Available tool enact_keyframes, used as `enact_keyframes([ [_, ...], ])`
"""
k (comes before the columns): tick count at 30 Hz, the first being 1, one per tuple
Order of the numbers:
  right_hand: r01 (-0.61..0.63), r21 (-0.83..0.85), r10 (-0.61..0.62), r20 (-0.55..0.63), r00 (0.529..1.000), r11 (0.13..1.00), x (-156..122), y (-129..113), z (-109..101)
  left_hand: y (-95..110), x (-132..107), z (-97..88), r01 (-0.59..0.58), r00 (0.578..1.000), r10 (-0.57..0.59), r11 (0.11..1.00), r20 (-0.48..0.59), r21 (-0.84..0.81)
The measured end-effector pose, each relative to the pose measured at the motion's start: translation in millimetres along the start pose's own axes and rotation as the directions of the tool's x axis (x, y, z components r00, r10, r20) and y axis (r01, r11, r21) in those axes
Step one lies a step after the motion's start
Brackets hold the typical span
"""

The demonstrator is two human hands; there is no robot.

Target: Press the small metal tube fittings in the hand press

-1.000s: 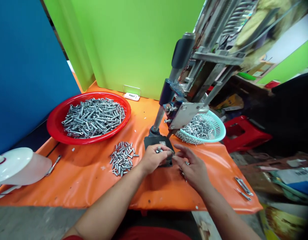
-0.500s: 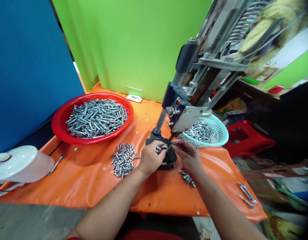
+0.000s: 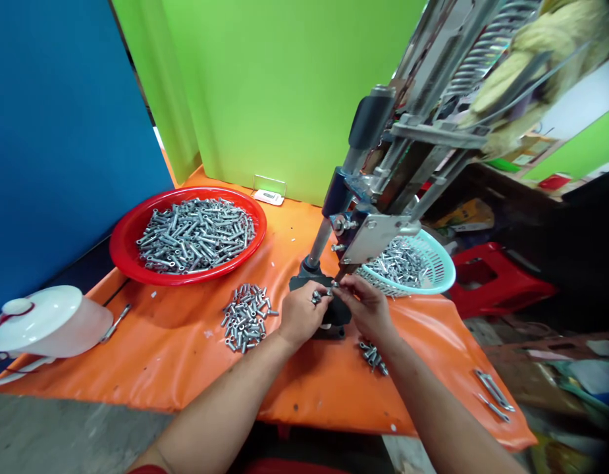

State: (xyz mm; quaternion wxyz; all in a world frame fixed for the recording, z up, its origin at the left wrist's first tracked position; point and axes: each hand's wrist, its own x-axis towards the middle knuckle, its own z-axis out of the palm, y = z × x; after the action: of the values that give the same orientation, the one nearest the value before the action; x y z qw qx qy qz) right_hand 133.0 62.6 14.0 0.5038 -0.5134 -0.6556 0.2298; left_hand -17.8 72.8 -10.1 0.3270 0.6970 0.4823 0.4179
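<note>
- Fingers [image 3: 320,304] of the left hand [image 3: 299,317] were curled shut around a few small metal sleeves [image 3: 316,297], of which the ends showed above the thumb.
- Right hand [image 3: 367,309]: thumb and forefinger tips pinched together on a single sleeve [image 3: 334,284], held just beside the left hand's fingertips. Whether the two hands touched could not be told.
- Both hands sat directly over the black press base [image 3: 340,316], which rested on the orange tabletop [image 3: 176,359].
- A steel column [image 3: 320,238] rose tilted from the base to a blue collar and a black handle grip [image 3: 369,122]; a bare metal plate [image 3: 378,236] with bolts hung just above the right hand.
- A small cluster of sleeves [image 3: 372,355] lay on the tabletop beside the right wrist.
- A loose pile of sleeves [image 3: 245,317] lay left of the left hand, near but apart from it.
- Red basin [image 3: 124,253], back left, was heaped with longer metal parts [image 3: 195,227].
- Teal basket [image 3: 445,276], behind the press on the right, held more metal parts.
- Two long clips [image 3: 492,393] lay near the right front edge of the tabletop, well apart from the hands.
- White lid [image 3: 42,321] sat at the far left edge.
- Green panel [image 3: 274,85] and blue panel [image 3: 52,131] stood behind the tabletop; a red stool [image 3: 502,284] stood on the floor to the right.
</note>
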Motion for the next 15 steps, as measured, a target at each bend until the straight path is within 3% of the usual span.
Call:
enact_keyframes([
  [4, 0.055, -0.040, -0.055, 0.011, 0.998, 0.998, -1.1, 0.3, 2.0, -0.8, -0.9, 0.8, -0.003, 1.000, 0.003, 1.000, -0.010, 0.004],
  [15, 0.019, -0.049, -0.018, 0.034, 0.999, 0.999, 0.0, -6.0, -2.1, 3.9, 4.3, 3.0, -0.055, 0.998, 0.055, 0.998, -0.018, -0.001],
])
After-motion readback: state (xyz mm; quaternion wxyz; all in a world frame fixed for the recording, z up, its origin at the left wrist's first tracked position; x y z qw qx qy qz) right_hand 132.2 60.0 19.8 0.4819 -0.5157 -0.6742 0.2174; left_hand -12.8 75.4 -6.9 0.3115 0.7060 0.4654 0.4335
